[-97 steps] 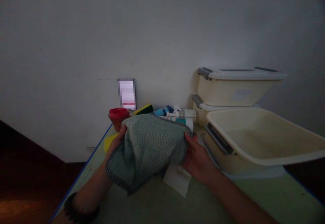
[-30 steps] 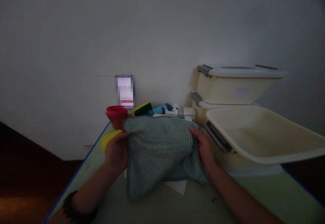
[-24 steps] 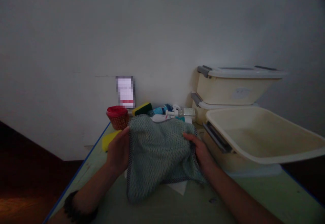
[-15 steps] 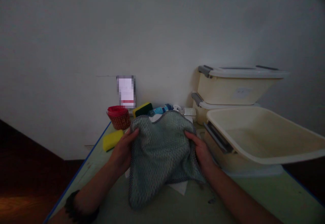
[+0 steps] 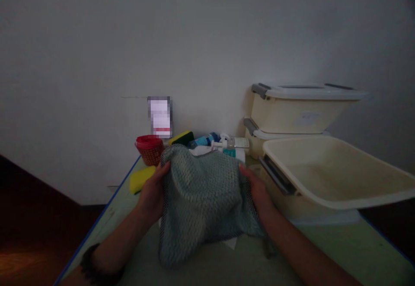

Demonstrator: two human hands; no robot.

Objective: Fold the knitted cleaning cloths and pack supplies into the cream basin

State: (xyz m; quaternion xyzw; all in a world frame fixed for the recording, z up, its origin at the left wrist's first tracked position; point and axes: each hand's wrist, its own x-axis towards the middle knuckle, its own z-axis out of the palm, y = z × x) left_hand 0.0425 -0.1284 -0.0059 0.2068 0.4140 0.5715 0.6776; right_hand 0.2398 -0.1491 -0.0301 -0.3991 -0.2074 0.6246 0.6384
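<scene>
Left hand [image 5: 152, 195] and right hand [image 5: 259, 189] are gripping opposite side edges of a grey-green textured cleaning cloth [image 5: 204, 195], with both thumbs pressing its near face. At far left, a yellow sponge [image 5: 142, 179] is lying on the table [image 5: 106, 230] just beside the left hand; a red-topped woven basket [image 5: 149, 151] is standing behind the sponge. The cloth is hanging directly between the hands, neither being nearer; its upper edge is running left to right, its lower left corner is drooping lowest, and folds are obscuring its long axis. Beyond the cloth, a clear pump bottle [image 5: 240, 143] is lying sideways. Right of the right hand, an open cream storage bin [image 5: 324, 178] is sitting.
</scene>
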